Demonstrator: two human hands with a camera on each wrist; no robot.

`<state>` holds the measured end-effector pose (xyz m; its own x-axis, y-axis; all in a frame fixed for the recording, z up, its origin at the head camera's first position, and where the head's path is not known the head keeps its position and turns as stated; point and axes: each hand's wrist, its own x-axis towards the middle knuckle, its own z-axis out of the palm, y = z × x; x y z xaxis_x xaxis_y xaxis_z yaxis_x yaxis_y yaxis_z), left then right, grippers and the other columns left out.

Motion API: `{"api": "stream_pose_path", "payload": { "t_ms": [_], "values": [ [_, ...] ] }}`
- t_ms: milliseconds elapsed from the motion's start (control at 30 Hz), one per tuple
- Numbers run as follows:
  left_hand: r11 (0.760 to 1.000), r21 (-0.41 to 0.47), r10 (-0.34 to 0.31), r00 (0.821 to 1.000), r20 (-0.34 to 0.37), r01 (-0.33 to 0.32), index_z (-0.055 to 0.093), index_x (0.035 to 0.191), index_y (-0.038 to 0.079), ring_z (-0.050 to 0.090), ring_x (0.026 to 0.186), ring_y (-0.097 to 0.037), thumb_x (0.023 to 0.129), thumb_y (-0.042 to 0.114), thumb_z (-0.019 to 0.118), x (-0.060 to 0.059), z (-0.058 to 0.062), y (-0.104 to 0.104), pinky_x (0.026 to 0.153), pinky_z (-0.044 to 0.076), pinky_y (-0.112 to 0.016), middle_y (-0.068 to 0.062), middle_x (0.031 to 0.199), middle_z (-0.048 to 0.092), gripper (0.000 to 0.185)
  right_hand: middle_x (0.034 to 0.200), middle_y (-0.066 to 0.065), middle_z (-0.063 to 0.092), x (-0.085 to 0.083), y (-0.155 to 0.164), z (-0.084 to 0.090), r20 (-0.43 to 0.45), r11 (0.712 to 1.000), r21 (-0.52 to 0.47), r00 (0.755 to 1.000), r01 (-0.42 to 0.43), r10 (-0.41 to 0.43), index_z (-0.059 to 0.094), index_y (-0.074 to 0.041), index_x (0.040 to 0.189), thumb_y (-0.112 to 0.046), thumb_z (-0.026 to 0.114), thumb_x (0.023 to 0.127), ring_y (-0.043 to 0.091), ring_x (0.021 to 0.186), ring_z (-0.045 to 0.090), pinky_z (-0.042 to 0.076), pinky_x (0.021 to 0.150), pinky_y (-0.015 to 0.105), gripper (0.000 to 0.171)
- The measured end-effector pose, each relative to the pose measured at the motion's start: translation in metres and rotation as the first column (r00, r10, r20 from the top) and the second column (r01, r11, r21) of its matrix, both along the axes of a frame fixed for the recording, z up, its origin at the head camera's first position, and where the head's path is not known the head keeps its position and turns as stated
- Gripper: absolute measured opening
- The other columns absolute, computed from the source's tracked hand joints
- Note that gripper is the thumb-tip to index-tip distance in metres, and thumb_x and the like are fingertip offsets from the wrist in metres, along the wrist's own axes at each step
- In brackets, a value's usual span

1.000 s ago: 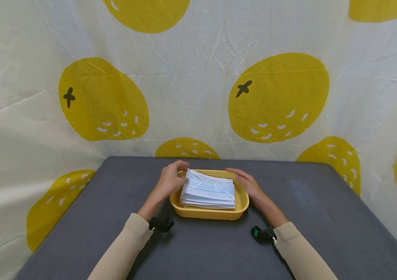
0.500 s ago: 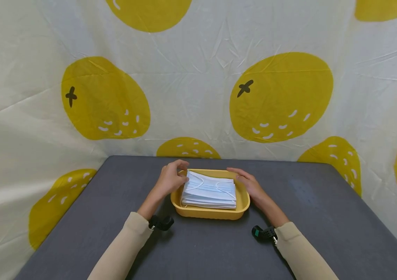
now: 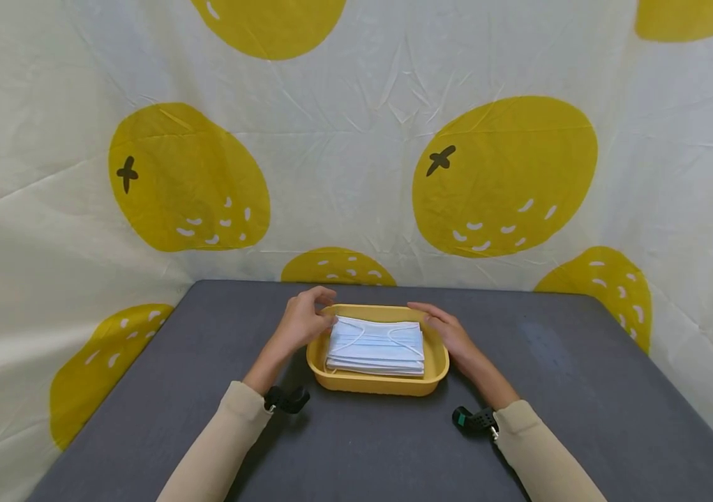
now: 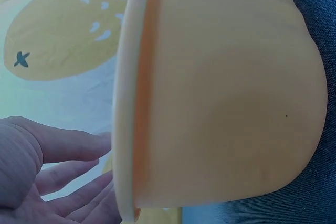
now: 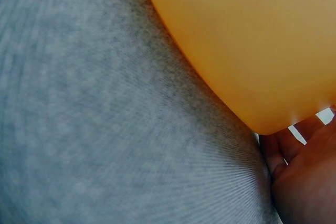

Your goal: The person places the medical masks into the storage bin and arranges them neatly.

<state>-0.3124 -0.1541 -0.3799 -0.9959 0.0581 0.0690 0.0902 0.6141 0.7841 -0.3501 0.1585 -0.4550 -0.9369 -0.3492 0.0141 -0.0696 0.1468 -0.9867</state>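
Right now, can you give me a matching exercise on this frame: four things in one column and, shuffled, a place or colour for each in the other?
Things:
1. stack of face masks
2. tray
3. left hand
4. table

Descriptions:
A. dark grey, under everything
B. yellow, sits on the table
C. pale blue and white, lying inside the tray
D. at the tray's left side, by the masks' corner

Pairs: 1-C, 2-B, 3-D, 4-A

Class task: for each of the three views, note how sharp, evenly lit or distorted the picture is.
Head view: sharp, evenly lit, soft shadows under the yellow tray; wide-angle bending at the edges. Left wrist view: tray wall fills the frame, close and soft. Right wrist view: tray and grey table blurred.
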Motion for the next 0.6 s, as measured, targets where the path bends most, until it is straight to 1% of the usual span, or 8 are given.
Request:
{"api": "stream_pose_path", "payload": {
  "t_ms": [133,233,367,467,533,600],
  "values": [
    [1.0,-0.022,-0.012,1.0,-0.002,0.012,0.068,0.132,0.011,0.074,0.1,-0.03,0.089,0.007,0.078,0.0,0.0,-0.001,0.076,0.064,-0.037,-0.015,0.126,0.071,0.044,0.159,0.012,0.049,0.001,0.0,-0.001,0.0,1.0,0.007,1.0,0.008,-0.008,0.055,-0.01,0.15,-0.019,0.045,0.11,-0.001,0.126,0.055,0.043,0.117,0.044,0.042],
    [0.999,-0.029,-0.022,1.0,-0.004,0.022,0.066,0.134,0.012,0.073,0.105,-0.032,0.09,0.01,0.078,0.0,0.0,-0.003,0.081,0.063,-0.039,-0.014,0.126,0.071,0.046,0.159,0.012,0.048,0.002,0.001,-0.001,0.003,1.0,0.013,1.0,0.011,-0.011,0.054,-0.009,0.15,-0.018,0.045,0.11,0.001,0.128,0.054,0.043,0.117,0.045,0.042],
    [1.0,0.005,-0.028,0.999,-0.021,0.028,0.064,0.137,0.014,0.073,0.107,-0.034,0.091,0.01,0.077,-0.001,0.0,-0.009,0.084,0.063,-0.043,-0.016,0.126,0.071,0.049,0.159,0.012,0.049,0.003,0.001,0.0,0.008,1.0,0.019,1.0,0.021,-0.022,0.055,-0.01,0.15,-0.018,0.044,0.11,0.013,0.134,0.053,0.047,0.113,0.038,0.042],
    [0.999,0.034,-0.013,0.999,-0.035,0.014,0.064,0.137,0.013,0.074,0.104,-0.033,0.09,0.01,0.076,-0.003,0.0,-0.016,0.083,0.063,-0.044,-0.017,0.126,0.072,0.049,0.159,0.013,0.048,0.003,0.0,0.001,0.01,1.0,0.013,1.0,0.018,-0.018,0.055,-0.011,0.15,-0.019,0.044,0.11,0.022,0.139,0.051,0.049,0.109,0.031,0.042],
    [0.999,0.042,0.003,0.999,-0.036,-0.001,0.063,0.138,0.012,0.075,0.102,-0.032,0.09,0.01,0.077,-0.005,0.0,-0.02,0.082,0.063,-0.043,-0.018,0.126,0.072,0.049,0.159,0.013,0.048,0.003,-0.001,0.002,0.005,1.0,0.013,1.0,0.009,-0.01,0.054,-0.01,0.15,-0.018,0.044,0.11,0.024,0.14,0.051,0.049,0.106,0.026,0.042],
    [0.999,0.039,0.013,0.999,-0.033,-0.011,0.062,0.139,0.012,0.075,0.102,-0.031,0.091,0.011,0.077,-0.007,0.001,-0.022,0.08,0.063,-0.041,-0.017,0.127,0.072,0.05,0.159,0.013,0.048,0.002,0.0,0.002,0.003,1.0,0.017,1.0,0.011,-0.011,0.055,-0.011,0.15,-0.018,0.044,0.11,0.022,0.139,0.052,0.05,0.104,0.023,0.042]
  ]
}}
